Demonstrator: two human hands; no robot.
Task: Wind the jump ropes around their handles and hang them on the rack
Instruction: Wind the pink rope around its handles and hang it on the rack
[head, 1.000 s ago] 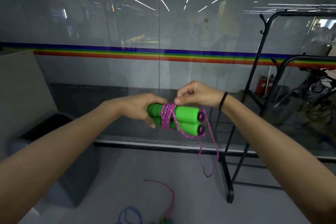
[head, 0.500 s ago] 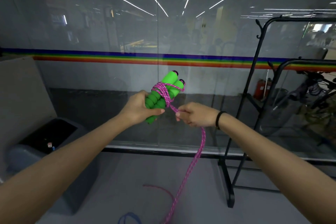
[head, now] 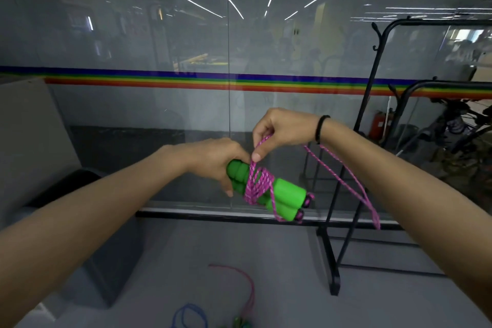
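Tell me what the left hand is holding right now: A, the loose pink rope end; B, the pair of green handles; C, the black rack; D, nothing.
B: the left hand grips the green handles, while the right hand pinches the pink rope.

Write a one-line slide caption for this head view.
Left hand grips green handles; right hand pinches pink rope wound round them.
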